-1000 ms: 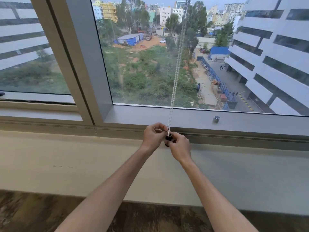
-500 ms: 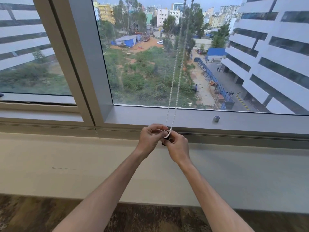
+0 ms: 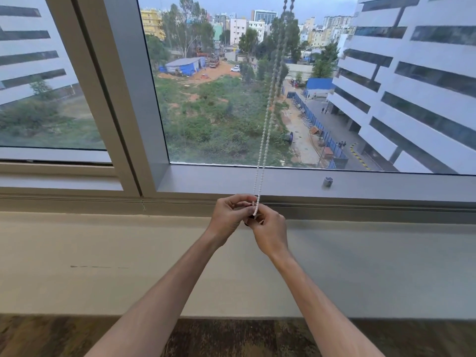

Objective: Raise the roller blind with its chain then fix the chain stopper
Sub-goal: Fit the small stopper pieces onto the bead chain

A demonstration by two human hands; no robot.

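Hands meet in front of the window frame [image 3: 231,185], just above the sill [image 3: 103,253]. Left hand [image 3: 228,217] and right hand [image 3: 270,231] both pinch the bottom loop of the white bead chain [image 3: 265,130], whose two strands hang close together before the glass. A small dark chain stopper [image 3: 249,219] sits between the fingertips, mostly hidden.

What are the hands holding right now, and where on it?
Both hands pinch the bottom loop of the bead chain: left hand, right hand. A small dark piece sits between the fingertips, mostly hidden.
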